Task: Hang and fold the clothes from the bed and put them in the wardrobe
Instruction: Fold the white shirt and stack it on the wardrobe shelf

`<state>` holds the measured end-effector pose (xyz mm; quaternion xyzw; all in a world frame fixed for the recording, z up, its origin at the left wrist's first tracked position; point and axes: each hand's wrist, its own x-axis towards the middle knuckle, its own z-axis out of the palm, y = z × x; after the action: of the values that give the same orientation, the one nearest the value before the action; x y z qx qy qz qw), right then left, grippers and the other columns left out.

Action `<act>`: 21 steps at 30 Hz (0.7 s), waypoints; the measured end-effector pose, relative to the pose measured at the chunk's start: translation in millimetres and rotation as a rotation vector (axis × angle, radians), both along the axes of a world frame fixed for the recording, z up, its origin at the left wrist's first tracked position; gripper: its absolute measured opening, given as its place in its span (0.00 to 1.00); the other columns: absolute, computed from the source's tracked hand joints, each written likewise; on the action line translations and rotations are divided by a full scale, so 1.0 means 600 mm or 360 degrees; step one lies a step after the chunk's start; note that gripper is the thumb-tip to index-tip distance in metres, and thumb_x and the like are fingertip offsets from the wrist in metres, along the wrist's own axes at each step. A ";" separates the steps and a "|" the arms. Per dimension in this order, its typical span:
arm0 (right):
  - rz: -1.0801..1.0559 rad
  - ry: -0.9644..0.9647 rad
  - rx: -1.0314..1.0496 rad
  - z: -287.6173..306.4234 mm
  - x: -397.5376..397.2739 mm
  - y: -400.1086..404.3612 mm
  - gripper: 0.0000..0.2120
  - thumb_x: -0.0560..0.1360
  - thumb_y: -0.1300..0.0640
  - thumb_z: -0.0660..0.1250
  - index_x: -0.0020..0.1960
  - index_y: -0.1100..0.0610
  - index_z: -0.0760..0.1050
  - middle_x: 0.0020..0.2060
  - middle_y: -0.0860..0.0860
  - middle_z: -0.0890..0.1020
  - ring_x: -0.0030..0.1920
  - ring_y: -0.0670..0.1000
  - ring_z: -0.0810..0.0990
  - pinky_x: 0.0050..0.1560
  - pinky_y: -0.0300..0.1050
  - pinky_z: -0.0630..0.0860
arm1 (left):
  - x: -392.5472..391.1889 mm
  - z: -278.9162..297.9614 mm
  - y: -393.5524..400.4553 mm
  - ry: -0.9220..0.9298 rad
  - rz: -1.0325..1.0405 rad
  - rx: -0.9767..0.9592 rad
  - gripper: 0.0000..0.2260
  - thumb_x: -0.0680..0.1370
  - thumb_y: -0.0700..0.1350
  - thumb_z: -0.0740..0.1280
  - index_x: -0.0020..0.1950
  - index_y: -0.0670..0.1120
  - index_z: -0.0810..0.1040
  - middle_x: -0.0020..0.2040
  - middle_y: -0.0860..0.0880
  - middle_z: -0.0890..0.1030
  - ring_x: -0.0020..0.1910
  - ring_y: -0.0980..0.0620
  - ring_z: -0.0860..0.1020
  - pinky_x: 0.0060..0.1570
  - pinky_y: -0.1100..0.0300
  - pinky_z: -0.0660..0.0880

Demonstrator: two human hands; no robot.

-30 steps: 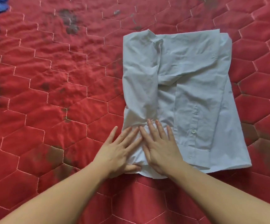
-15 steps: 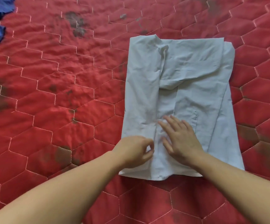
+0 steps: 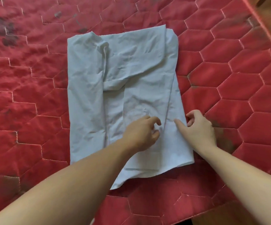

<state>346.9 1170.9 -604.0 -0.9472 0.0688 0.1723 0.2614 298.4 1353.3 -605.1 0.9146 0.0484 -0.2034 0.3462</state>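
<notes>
— So, shirt (image 3: pixel 123 98) lies folded on the red quilt (image 3: pixel 34 95). Grip?
— My left hand (image 3: pixel 141 133) and right hand (image 3: pixel 199 127), fingers loosely curled, hold nothing. I'd pinch its hem, fold toward collar.

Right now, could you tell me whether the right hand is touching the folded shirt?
Touching. The head view shows the right hand with its thumb lying on the right edge of the shirt, no gap visible.
</notes>
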 end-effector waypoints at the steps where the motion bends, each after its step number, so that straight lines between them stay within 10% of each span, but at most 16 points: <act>1: -0.0016 0.0062 0.0050 0.001 0.001 -0.006 0.17 0.70 0.40 0.69 0.47 0.53 0.74 0.38 0.48 0.79 0.44 0.53 0.78 0.45 0.51 0.75 | 0.008 -0.001 -0.016 0.0040 -0.0017 -0.0002 0.10 0.77 0.49 0.64 0.58 0.55 0.77 0.48 0.54 0.79 0.47 0.52 0.76 0.46 0.56 0.73; 8: 0.0303 0.0374 0.0214 -0.002 -0.035 -0.038 0.12 0.71 0.46 0.69 0.37 0.54 0.76 0.29 0.47 0.79 0.33 0.49 0.77 0.34 0.47 0.71 | 0.024 -0.003 -0.075 0.0472 0.0364 -0.0510 0.05 0.76 0.51 0.65 0.43 0.53 0.79 0.35 0.52 0.83 0.35 0.54 0.82 0.46 0.52 0.81; 14: 0.0308 0.0337 0.0286 0.013 -0.062 -0.024 0.11 0.71 0.45 0.67 0.40 0.53 0.75 0.35 0.50 0.82 0.39 0.56 0.80 0.39 0.51 0.76 | 0.030 0.015 -0.093 0.0605 0.0632 -0.0584 0.28 0.59 0.73 0.68 0.43 0.52 0.76 0.41 0.48 0.83 0.41 0.50 0.82 0.44 0.51 0.80; 21: 0.0456 0.0332 0.0608 0.045 -0.075 0.034 0.09 0.68 0.44 0.66 0.37 0.50 0.75 0.31 0.47 0.81 0.33 0.49 0.77 0.36 0.50 0.74 | 0.042 0.024 -0.076 0.0454 0.0787 -0.0474 0.11 0.73 0.42 0.63 0.33 0.46 0.63 0.30 0.50 0.67 0.31 0.50 0.67 0.32 0.58 0.65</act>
<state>302.0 1191.1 -576.8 -0.8579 -0.0734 0.3142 0.3999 323.3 1308.0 -590.6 0.7767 0.2869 -0.2442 0.5049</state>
